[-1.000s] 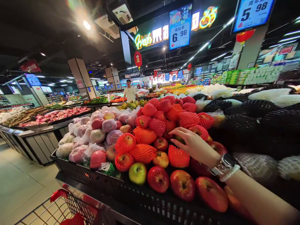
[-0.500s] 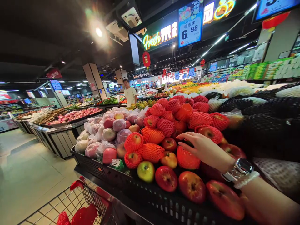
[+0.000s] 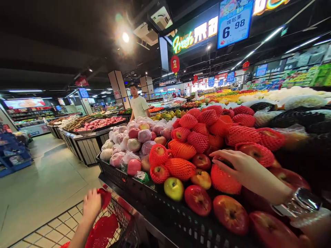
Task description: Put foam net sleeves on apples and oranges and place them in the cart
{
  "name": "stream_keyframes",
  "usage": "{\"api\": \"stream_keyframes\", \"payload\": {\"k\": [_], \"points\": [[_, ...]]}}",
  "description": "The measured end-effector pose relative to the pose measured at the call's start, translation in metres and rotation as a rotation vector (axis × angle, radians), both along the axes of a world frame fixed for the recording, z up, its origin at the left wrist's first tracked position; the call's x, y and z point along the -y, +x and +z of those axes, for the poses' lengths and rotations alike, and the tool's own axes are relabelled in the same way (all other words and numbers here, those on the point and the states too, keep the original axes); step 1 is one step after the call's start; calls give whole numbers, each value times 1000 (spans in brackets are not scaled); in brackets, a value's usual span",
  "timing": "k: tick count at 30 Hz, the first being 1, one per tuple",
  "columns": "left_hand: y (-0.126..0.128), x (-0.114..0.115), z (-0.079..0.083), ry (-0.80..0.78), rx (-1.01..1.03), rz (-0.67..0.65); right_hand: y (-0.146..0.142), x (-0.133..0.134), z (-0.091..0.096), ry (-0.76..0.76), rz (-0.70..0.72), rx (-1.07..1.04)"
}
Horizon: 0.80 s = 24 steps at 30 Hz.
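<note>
My right hand (image 3: 243,170) reaches into a pile of apples, fingers curled around an apple in red foam netting (image 3: 224,181) that sits among bare red apples (image 3: 198,199). A watch and a bead bracelet are on that wrist. My left hand (image 3: 91,205) grips the red handle of a shopping cart (image 3: 103,227) at the lower left. A green apple (image 3: 173,188) lies near the front of the black crate (image 3: 160,206).
More netted red apples (image 3: 199,129) are heaped behind, pink film-wrapped fruit (image 3: 134,144) to the left. A person in a white shirt (image 3: 139,105) stands beyond the stand. Produce counters (image 3: 85,137) line the tiled aisle on the left. A price sign (image 3: 234,22) hangs overhead.
The view has swung left, so the stand sits further right. My left hand has come into view on the cart handle. My right hand stays on the netted apple.
</note>
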<state>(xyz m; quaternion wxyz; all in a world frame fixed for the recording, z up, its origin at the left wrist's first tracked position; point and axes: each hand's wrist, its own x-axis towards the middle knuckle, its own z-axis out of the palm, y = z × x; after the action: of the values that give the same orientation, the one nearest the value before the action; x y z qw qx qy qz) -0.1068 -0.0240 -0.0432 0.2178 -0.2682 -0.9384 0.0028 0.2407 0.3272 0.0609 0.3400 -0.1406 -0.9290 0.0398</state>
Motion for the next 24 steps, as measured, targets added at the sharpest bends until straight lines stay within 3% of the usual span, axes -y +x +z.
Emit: {"api": "stream_keyframes", "payload": {"k": [2,5,8,12,15,18,21,24], "points": [[4,0,18,133,-207,-20,0,1,0,-3,23,-34],[33,-22,58,404,-494,-356,1,3,1,-32,49,-63],[81,-70,94,506,-562,-758,3,6,3,-75,89,-74],[142,-154,127,661,-404,-1250,5,14,1,-172,235,-82],[179,-212,141,729,-90,-1469,5,18,-1,-225,273,-145],[206,-254,149,748,129,-1625,8,12,0,-257,198,-346],[213,-276,148,734,268,-1719,13,1,6,-322,54,-433],[200,-283,140,778,369,-1655,14,-6,9,-426,-7,-371]]}}
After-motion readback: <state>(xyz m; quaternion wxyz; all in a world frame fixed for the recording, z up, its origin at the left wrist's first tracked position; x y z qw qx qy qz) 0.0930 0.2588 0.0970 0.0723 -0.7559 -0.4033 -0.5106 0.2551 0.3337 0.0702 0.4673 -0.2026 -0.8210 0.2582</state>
